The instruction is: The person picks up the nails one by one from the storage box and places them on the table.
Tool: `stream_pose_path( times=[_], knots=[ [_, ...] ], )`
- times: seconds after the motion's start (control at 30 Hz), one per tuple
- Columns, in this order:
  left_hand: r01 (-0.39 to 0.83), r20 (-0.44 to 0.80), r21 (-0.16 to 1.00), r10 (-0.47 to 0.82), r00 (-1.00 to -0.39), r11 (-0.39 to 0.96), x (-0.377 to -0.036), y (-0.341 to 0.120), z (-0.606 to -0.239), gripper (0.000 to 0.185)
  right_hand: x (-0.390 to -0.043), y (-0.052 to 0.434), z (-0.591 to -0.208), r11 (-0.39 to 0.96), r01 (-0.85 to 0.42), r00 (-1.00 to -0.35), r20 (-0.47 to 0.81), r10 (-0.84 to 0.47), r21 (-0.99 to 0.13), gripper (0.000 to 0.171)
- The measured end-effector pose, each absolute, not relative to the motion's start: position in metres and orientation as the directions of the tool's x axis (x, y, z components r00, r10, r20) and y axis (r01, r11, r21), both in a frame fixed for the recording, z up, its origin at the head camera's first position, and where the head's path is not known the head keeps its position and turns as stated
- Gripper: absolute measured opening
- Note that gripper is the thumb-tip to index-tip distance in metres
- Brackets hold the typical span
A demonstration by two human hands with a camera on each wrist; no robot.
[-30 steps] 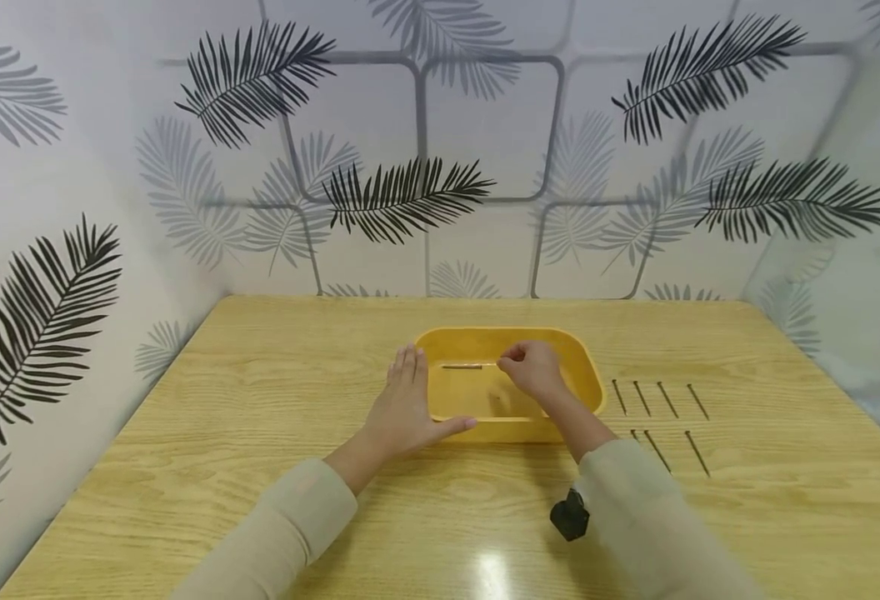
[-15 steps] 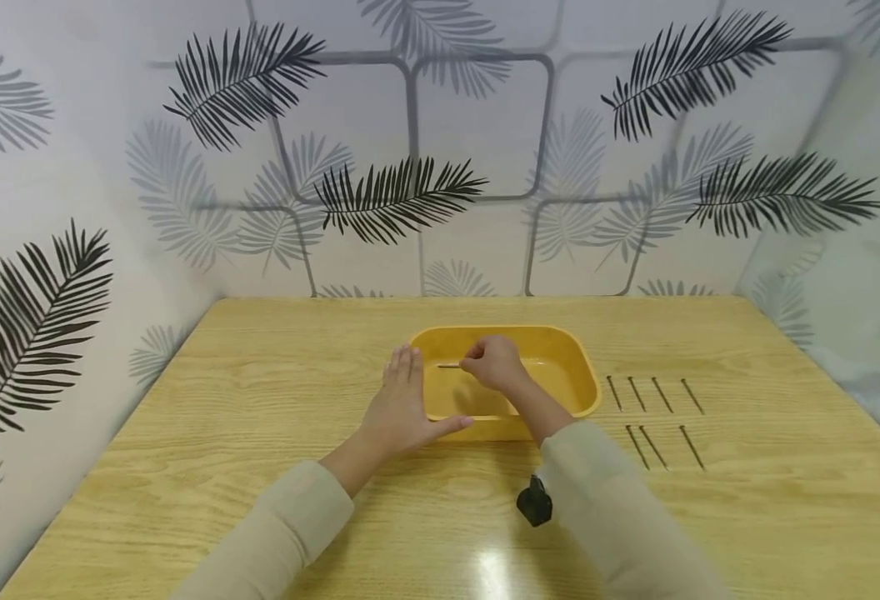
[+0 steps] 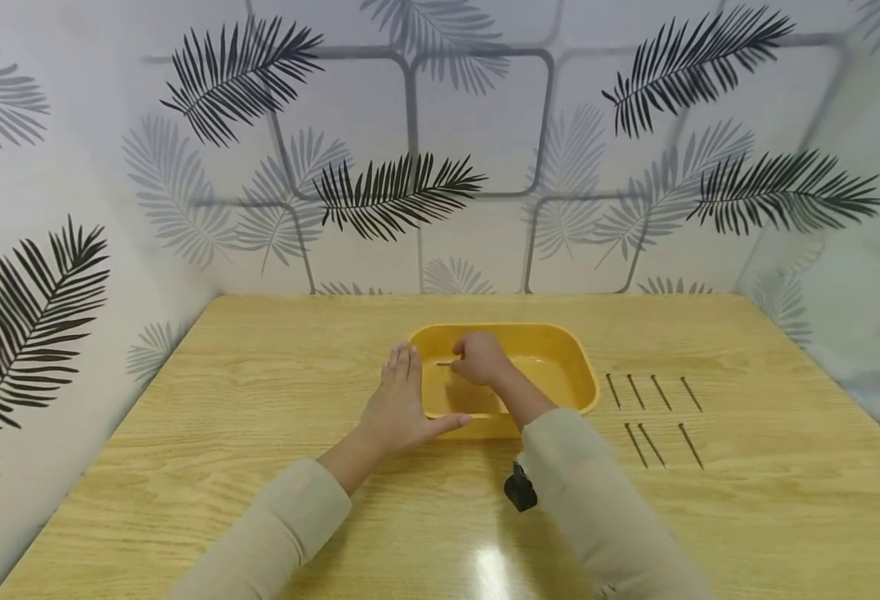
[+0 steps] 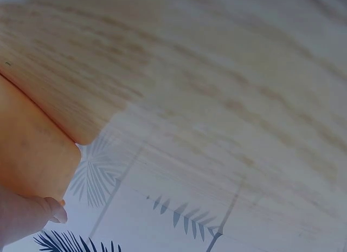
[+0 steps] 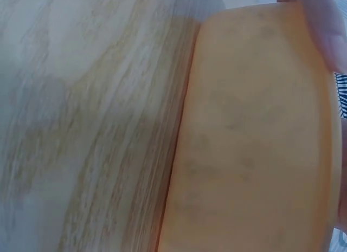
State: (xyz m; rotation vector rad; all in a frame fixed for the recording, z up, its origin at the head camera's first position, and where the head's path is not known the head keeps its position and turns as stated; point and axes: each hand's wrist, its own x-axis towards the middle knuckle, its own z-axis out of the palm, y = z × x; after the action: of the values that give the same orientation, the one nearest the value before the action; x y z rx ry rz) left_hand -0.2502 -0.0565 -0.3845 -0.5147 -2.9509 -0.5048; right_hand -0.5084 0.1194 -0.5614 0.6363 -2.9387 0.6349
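In the head view my right hand point(image 3: 482, 360) reaches into the yellow tray point(image 3: 492, 427). Its curled fingers pinch a slim dark nail point(image 3: 443, 363) over the tray floor; the nail's left end sticks out and the rest is hidden by the fingers. My left hand point(image 3: 401, 408) rests against the tray's left side, fingers straight along the wall and thumb laid along the front rim. In the left wrist view, the left thumb point(image 4: 54, 210) shows at the tray's edge. The right wrist view is filled mostly by the tray's outer wall point(image 5: 249, 127).
Several nails point(image 3: 663, 393) lie in two rows on the wooden table point(image 3: 297, 350), to the right of the tray. A black wrist device point(image 3: 519, 488) hangs under the right sleeve. Behind the table stands a leaf-patterned wall point(image 3: 477, 242).
My right hand has moved left inside the tray, from beside the nail to having its fingers on it, covering most of it. The left hand has stayed at the tray's side.
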Motion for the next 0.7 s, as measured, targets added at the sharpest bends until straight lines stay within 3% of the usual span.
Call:
stream_pose_path(
  times=[0.03,0.13,0.27,0.4,0.7],
  knots=[
    [0.348,0.159,0.303,0.313,-0.936,0.887,-0.25,-0.057,-0.384,0.114,-0.523,0.12,-0.577,0.833,-0.429,-0.903,0.139,-0.407,-0.349,0.028],
    [0.35,0.159,0.305,0.315,-0.936,0.886,-0.25,-0.057,-0.384,0.113,-0.522,0.115,-0.579,0.837,-0.478,-0.878,0.129,-0.461,-0.267,0.027],
    [0.347,0.155,0.315,0.312,-0.937,0.883,-0.251,-0.057,-0.383,0.114,-0.47,0.106,-0.529,0.826,-0.529,-0.848,0.116,-0.516,-0.195,0.029],
    [0.341,0.149,0.322,0.308,-0.94,0.883,-0.251,-0.057,-0.383,0.114,-0.44,0.1,-0.5,0.829,-0.542,-0.841,0.082,-0.535,-0.14,0.031],
    [0.347,0.149,0.322,0.315,-0.937,0.881,-0.25,-0.056,-0.382,0.113,-0.442,0.099,-0.513,0.834,-0.547,-0.836,0.102,-0.539,-0.078,0.037]
  ],
)
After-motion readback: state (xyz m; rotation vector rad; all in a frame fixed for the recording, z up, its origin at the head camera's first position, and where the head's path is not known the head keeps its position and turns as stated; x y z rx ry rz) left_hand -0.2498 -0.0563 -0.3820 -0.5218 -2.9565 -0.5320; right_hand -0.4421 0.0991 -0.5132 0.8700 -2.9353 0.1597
